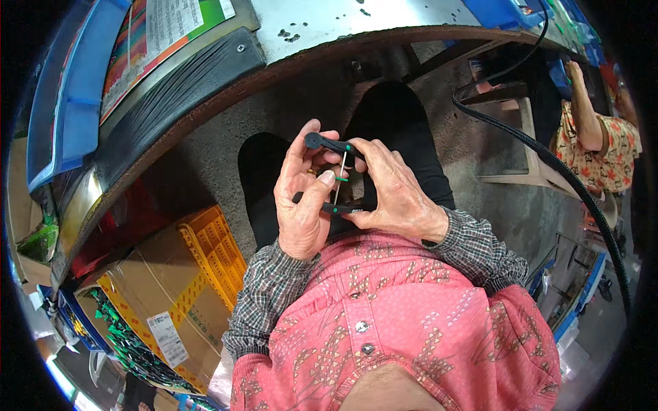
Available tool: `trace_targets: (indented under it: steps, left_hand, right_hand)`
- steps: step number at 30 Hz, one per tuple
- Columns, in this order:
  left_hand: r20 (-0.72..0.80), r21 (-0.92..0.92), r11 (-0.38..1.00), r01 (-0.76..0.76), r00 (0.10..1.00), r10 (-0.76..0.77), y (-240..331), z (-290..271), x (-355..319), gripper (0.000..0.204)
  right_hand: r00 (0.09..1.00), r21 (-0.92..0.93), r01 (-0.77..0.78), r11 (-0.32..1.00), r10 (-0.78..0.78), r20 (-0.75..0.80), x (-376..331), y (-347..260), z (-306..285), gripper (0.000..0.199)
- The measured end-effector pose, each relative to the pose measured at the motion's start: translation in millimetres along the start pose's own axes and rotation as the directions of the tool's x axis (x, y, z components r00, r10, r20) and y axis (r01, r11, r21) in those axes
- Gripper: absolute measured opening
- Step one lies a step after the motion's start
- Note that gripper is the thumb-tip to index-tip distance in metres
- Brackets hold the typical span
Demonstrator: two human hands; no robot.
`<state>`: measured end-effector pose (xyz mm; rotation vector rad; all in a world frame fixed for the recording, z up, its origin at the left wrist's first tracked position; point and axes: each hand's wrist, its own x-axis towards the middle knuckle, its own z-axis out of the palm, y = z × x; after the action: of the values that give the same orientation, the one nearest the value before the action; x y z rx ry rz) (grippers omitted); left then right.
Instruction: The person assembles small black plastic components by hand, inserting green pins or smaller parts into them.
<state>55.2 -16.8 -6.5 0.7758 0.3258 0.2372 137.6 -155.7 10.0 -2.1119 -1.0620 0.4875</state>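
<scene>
In front of my lap I hold a black plastic piece with two curved arms [327, 144], joined by a thin metal rod [342, 166] with small green bits at its ends and middle. My left hand [301, 202] is closed around its left side, the thumb pressing beside the green bit on the rod. From the right, my right hand [401, 188] grips both arms' right ends between fingers and thumb. The fingers behind the piece are partly hidden.
The worktable's curved edge [226, 89] runs ahead and left, with a blue bin [79, 123] on it. At lower left are a cardboard box [147, 281], green and black parts [130, 342] and a yellow crate [216, 250]. A black cable [541, 151] hangs right, near another person [596, 144].
</scene>
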Motion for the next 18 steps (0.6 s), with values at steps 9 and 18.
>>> trace_targets:
  steps: [9, 18]
  left_hand:
    - [-0.041, 0.044, 0.999, -0.026, 0.999, 0.028, -4.5, -2.8, 0.5, 0.05]
    - [-0.059, 0.03, 0.998, -0.059, 0.996, 0.061, -5.1, -2.4, -0.3, 0.036]
  right_hand:
    - [0.999, 0.038, -0.029, 0.999, 0.027, 0.032, 0.6, -2.5, -0.8, 0.089]
    - [1.0, 0.029, 0.007, 1.0, -0.007, 0.016, -0.5, -0.3, 2.7, 0.088]
